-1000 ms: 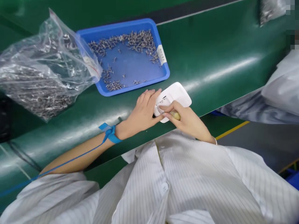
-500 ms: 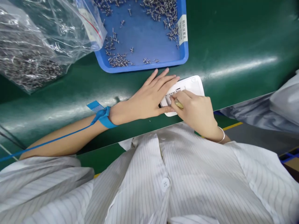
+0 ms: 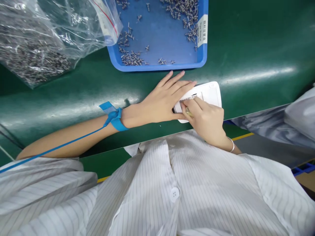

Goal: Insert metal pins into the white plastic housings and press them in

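Note:
A white plastic housing [image 3: 210, 93] lies on the green belt [image 3: 246, 49] near its front edge. My left hand [image 3: 162, 101] lies flat over the housing's left end and holds it down, fingers spread. My right hand [image 3: 205, 118] is curled at the same end, with a small yellowish piece [image 3: 189, 112] pinched in its fingers and its fingertips on the housing's slotted part. A blue wrist strap [image 3: 115, 118] with a blue cord sits on my left wrist.
A blue tray [image 3: 201, 57] of several small metal screws lies just beyond my hands. A clear bag [image 3: 36, 39] full of screws lies at the far left. Another person's pale sleeve [image 3: 299, 114] is at the right edge.
The view has tilted down and closer, so tray and bag slid up the frame. My right hand shifted slightly left on the housing; my left hand stays flat on it.

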Available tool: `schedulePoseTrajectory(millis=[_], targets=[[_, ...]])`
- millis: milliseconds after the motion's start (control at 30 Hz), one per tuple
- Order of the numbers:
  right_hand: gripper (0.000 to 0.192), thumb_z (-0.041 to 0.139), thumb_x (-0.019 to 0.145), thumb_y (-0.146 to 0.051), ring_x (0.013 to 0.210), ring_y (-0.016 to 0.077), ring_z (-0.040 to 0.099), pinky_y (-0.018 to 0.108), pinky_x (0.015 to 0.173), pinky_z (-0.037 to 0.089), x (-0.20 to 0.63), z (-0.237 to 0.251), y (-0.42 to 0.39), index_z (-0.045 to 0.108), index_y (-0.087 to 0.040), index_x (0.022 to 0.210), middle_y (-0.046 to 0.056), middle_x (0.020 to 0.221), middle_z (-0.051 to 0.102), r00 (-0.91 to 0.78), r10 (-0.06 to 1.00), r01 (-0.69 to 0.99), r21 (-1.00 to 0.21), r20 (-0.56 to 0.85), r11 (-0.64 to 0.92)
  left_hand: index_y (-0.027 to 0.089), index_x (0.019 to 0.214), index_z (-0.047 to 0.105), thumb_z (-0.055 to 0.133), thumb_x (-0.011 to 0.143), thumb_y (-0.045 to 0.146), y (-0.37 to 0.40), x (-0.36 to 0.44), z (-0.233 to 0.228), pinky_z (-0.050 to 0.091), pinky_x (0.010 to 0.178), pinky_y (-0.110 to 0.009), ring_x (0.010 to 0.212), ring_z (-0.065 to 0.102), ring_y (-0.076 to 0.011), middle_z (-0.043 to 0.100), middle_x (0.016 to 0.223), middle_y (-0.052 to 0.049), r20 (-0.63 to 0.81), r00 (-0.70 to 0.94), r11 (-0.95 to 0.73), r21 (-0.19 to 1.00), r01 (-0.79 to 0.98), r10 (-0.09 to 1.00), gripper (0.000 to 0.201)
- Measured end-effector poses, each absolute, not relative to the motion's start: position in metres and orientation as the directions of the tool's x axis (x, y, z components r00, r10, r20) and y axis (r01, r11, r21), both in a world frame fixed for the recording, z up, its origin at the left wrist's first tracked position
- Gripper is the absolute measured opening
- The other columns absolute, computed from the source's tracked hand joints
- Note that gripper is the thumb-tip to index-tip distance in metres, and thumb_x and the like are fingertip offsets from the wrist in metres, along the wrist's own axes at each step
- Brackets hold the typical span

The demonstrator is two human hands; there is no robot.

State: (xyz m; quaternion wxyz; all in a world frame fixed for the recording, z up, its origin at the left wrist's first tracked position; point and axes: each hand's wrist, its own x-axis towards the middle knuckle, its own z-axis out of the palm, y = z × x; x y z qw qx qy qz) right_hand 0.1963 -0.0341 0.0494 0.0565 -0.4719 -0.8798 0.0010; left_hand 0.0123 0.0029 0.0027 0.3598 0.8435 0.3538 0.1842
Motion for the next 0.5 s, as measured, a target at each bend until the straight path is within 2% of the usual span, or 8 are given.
schedulePoseTrajectory(millis=[200, 333, 500], targets=[[0.03, 0.043, 0.103, -0.033, 0.056, 0.0099, 0.051, 0.03, 0.05, 0.022, 0.1943, 0.0509, -0.0329, 0.065, -0.019, 0.086, 0.0, 0.074, 0.065, -0.459, 0.888, 0.885, -0.083, 0.017, 0.459, 0.024, 0.149, 0.039, 0.062, 0.08, 0.075, 0.0025, 0.0128, 0.0015, 0.005, 0.125, -0.062, 0.153, 0.019, -0.0374, 0.042, 0.154, -0.009, 0.036, 0.656, -0.434, 0.777, 0.456, 0.754, 0.089], [0.027, 0.044, 0.102, -0.029, 0.059, 0.0106, 0.054, 0.03, 0.05, 0.022, 0.1937, 0.0498, -0.0308, 0.066, -0.019, 0.089, 0.0, 0.078, 0.068, -0.49, 0.872, 0.871, -0.035, 0.019, 0.49, 0.023, 0.152, 0.033, 0.057, 0.083, 0.076, 0.0022, 0.0123, 0.0022, 0.006, 0.125, -0.061, 0.153, 0.018, -0.0362, 0.043, 0.153, -0.01, 0.048, 0.665, -0.462, 0.756, 0.464, 0.745, 0.091], [0.032, 0.04, 0.103, -0.03, 0.064, 0.0125, 0.059, 0.03, 0.051, 0.022, 0.1887, 0.0502, -0.0305, 0.067, -0.018, 0.09, 0.001, 0.074, 0.068, -0.48, 0.876, 0.877, -0.048, -0.038, 0.478, 0.02, 0.155, 0.03, 0.055, 0.084, 0.075, 0.0034, 0.0106, 0.0047, 0.007, 0.123, -0.064, 0.153, 0.017, -0.0391, 0.041, 0.155, -0.012, 0.04, 0.688, -0.471, 0.757, 0.452, 0.724, 0.093]])
